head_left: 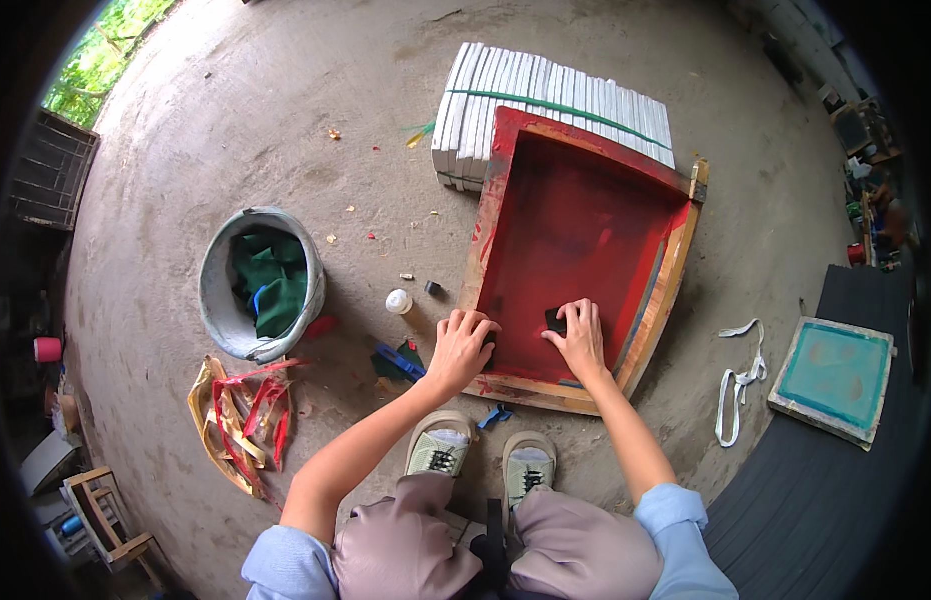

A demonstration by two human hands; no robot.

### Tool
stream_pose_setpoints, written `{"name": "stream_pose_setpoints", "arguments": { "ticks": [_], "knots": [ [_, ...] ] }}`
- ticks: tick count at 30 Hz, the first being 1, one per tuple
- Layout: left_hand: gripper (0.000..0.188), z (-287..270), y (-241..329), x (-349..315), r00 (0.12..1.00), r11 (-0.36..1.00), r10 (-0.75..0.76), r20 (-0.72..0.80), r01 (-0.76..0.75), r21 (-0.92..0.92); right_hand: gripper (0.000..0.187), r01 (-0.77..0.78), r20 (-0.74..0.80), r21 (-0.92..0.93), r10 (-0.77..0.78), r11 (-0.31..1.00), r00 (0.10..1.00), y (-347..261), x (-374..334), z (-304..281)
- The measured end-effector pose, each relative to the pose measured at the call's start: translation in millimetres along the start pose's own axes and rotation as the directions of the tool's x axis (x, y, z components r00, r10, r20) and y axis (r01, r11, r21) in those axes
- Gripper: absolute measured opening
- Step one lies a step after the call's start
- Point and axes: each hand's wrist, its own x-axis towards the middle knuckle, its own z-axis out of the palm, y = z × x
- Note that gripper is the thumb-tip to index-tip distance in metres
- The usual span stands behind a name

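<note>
No readable text, labels, numbers or signs in view. Small red marks (477, 232) on the left outer side of the red-stained rectangular wooden frame (493, 190); too small to tell whether they're lettering.

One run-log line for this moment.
left hand: at red-stained wooden frame, grip unclear | right hand: pinching small black piece inside frame | beyond frame: green-strapped white stack

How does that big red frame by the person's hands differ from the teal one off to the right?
The red frame looks larger than the teal frame. The red frame has a deep, red interior; the teal frame, a flatter teal panel. The red frame overlaps the white stack in view; the teal frame lies at least partly on the dark sheet. Both are roughly rectangular.
</note>
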Motion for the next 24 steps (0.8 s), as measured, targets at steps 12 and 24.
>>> {"name": "stream_pose_setpoints", "arguments": {
  "ticks": [12, 24],
  "knots": [
    [0.021, 10, -14, 8, 1.000, 0.998, -0.002, -0.011, 0.001, -0.061, 0.014, -0.308, -0.036, 0.392, 0.349, 0.867, 0.936, 24, 12, -97],
    [0.021, -22, -14, 18, 0.990, 0.996, -0.052, 0.134, 0.061, -0.065, 0.012, -0.206, -0.173, 0.192, 0.240, 0.960, 0.955, -40, -8, -194]
  ]
}}
